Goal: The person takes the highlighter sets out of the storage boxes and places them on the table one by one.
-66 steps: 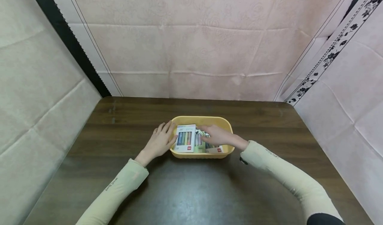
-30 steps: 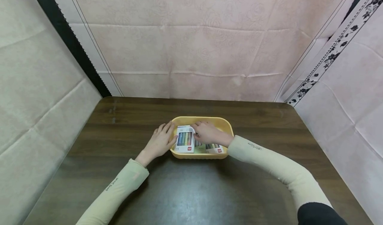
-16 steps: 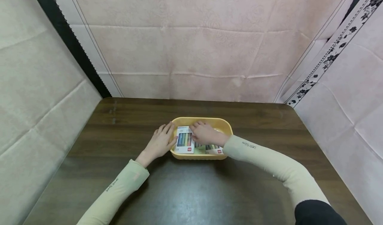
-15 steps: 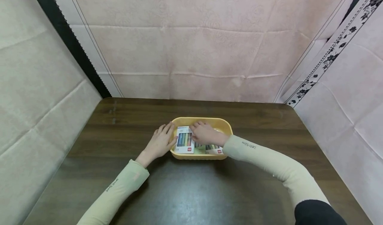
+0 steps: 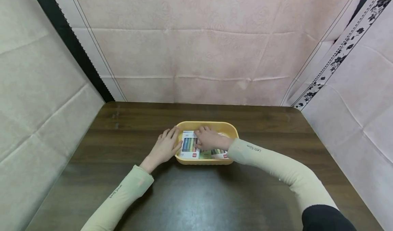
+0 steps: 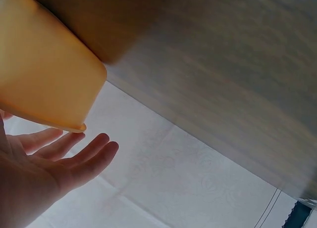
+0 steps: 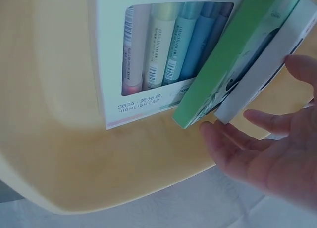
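A yellow plastic basket (image 5: 212, 123) holds boxes of highlighters. At its left stands a white box (image 5: 185, 154) with coloured pens behind a window, beside a green box (image 5: 205, 154) and another white box (image 5: 218, 155). My left hand (image 5: 163, 145) rests on the basket's left rim, fingers straight outside it and thumb over the edge. My right hand (image 5: 212, 139) reaches inside, fingertips at the left box's upper right edge. In the right wrist view, the fingers (image 7: 267, 122) spread beside a tilted white box (image 7: 257, 74), next to the green box (image 7: 213, 69) and a box marked highlighter (image 7: 143, 109).
The basket stands toward the back of a dark brown wooden table (image 5: 190, 197). Pale cloth (image 5: 215, 63) hangs behind the table and along both sides. Floral-edged cloth (image 5: 337, 58) is at the right.
My right hand has gone down into the basket and moved left to the left box; lately its thumb has spread from the fingers. My left hand stays on the rim.
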### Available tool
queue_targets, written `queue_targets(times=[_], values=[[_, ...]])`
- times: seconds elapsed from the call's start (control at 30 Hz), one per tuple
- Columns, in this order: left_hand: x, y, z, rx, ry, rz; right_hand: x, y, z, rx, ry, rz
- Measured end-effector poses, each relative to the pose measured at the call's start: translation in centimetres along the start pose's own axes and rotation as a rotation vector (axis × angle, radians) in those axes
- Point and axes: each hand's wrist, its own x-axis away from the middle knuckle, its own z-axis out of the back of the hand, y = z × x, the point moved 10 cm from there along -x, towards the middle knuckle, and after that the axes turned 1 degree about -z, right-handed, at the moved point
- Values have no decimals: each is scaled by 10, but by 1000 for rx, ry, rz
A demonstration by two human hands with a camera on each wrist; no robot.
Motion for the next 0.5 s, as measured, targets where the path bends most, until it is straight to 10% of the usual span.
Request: queue_targets(times=[0.5], values=[[1,2,1,-18,30,-10,3,0,12,-86,37,-35]])
